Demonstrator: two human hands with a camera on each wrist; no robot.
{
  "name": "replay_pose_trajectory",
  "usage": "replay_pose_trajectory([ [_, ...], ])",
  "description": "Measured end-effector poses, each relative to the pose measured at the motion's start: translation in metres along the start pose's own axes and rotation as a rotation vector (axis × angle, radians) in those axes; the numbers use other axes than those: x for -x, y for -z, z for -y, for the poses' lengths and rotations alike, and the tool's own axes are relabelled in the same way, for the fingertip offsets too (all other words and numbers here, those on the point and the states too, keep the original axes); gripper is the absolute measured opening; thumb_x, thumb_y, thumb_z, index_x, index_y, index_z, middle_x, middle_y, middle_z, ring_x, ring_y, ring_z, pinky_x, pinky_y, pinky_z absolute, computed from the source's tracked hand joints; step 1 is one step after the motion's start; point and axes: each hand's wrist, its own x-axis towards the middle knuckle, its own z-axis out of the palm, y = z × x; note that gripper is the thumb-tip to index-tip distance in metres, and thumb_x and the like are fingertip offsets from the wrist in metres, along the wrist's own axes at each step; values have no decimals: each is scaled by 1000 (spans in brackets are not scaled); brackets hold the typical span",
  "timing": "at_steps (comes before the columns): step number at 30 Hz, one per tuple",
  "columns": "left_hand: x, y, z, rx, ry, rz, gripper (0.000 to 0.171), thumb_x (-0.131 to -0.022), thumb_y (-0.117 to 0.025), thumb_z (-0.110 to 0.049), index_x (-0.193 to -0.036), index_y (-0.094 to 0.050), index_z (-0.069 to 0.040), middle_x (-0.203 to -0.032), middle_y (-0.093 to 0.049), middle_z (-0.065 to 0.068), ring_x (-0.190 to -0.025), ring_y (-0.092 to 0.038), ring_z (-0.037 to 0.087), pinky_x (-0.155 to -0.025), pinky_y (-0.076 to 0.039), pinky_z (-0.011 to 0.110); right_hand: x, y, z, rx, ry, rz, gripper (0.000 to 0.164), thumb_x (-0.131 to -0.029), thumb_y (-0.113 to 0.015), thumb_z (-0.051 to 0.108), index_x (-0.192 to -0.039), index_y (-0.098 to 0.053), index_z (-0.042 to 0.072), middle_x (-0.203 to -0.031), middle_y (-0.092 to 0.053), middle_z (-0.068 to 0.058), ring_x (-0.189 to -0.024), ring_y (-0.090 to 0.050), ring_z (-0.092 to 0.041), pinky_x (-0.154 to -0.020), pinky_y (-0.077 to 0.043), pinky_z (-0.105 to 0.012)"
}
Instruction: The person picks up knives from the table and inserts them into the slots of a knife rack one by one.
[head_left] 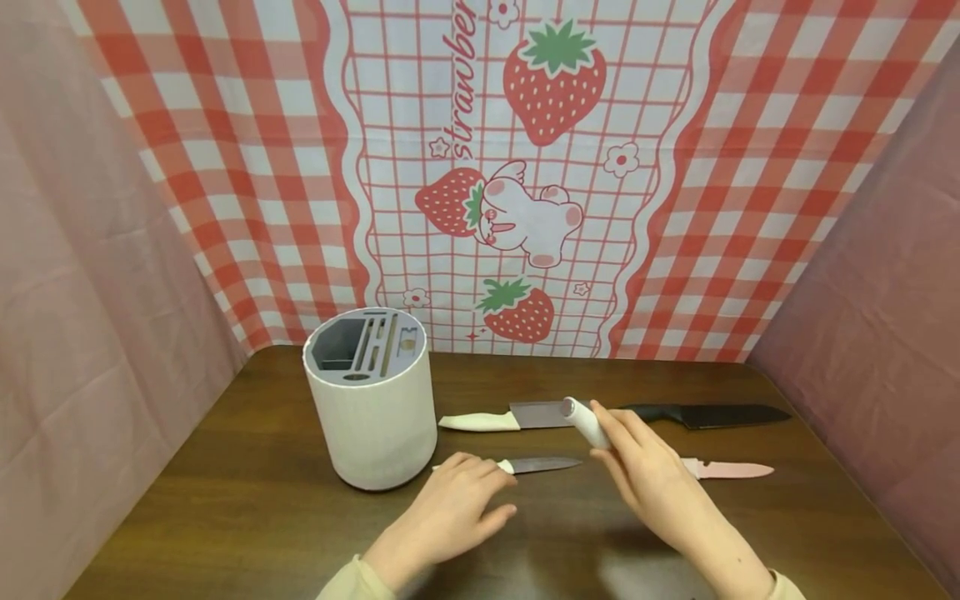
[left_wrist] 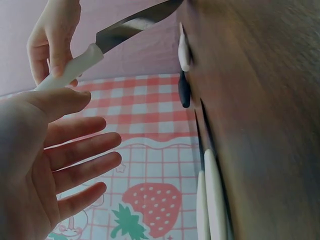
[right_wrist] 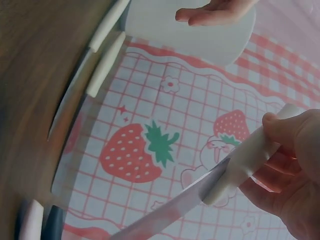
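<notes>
My right hand (head_left: pixel 645 458) grips the white handle of a kitchen knife (right_wrist: pixel 245 160) above the table, its metal blade tilted down in the right wrist view. In the head view the handle's butt end points up and left, while the hand hides the blade. My left hand (head_left: pixel 457 508) has its fingers extended and holds nothing. It overlaps the white handle of a small knife (head_left: pixel 543 464) in the head view. Behind that lies a cleaver (head_left: pixel 480 422) with a cream handle, its blade partly behind the held handle.
A round white knife block (head_left: pixel 375 433) with a grey slotted top stands at the left. A black knife (head_left: pixel 735 415) and a pink-bladed knife (head_left: pixel 738 471) lie on the right of the brown wooden table (head_left: pixel 225 500). A strawberry-print cloth (head_left: pixel 675 275) hangs behind.
</notes>
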Motion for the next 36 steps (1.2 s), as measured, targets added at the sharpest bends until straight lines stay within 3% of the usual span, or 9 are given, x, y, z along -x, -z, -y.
replay_pose_trajectory([
  [3, -3, 3, -1, 18, 10, -14, 24, -82, -62, -38, -98, -65, -21, -93, -65, -9, -87, -60, 9, -85, -44, 28, -2, 3, 2, -12, -17, -2, 46, -89, -57, 26, -128, -48, 2, -108, -55, -6, -89, -57, -17, -74, -51, -34],
  [6, -7, 7, -2, 60, 21, -36, 25, -82, -61, -39, -99, -65, -21, -94, -64, -10, -86, -60, 8, -82, -46, 26, -5, 6, 5, -32, -38, -5, 48, -85, -62, 19, -129, -48, 5, -109, -55, -4, -89, -56, -14, -72, -50, -32],
  [12, -14, 17, -4, 179, 31, -68, 25, -83, -61, -38, -100, -65, -20, -95, -64, -11, -85, -60, 6, -76, -46, 23, -11, 9, 9, -57, -46, -53, 42, -93, -50, 30, -127, -49, 5, -109, -54, -6, -88, -57, -15, -72, -51, -32],
  [18, -19, 25, -3, 239, 30, -116, 22, -82, -64, -34, -98, -65, -19, -94, -65, -10, -86, -60, 4, -77, -47, 23, -19, 9, 15, -80, -17, -157, 48, -95, -40, 38, -127, -49, 3, -107, -55, -7, -86, -57, -14, -71, -50, -29],
  [25, -27, 38, -1, 353, 34, -209, 16, -82, -66, -25, -97, -65, -18, -93, -66, -11, -88, -60, 0, -79, -47, 19, -31, 6, 26, -151, 14, -222, 49, -94, -41, 36, -124, -49, -1, -105, -55, -9, -86, -56, -14, -70, -50, -25],
  [31, -33, 49, -1, 384, 46, -292, 14, -82, -65, -23, -96, -65, -17, -91, -66, -8, -85, -60, 3, -74, -47, 22, -37, 4, 32, -180, 39, -271, 50, -94, -43, 36, -121, -49, -5, -102, -55, -11, -84, -54, -14, -71, -48, -20],
  [36, -38, 58, -1, 409, 61, -336, 14, -82, -66, -22, -94, -65, -16, -89, -65, -7, -82, -60, 5, -70, -46, 21, -41, 3, 33, -188, 74, -322, 57, -93, -44, 35, -129, -40, -9, -98, -56, -13, -82, -54, -15, -71, -47, -19],
])
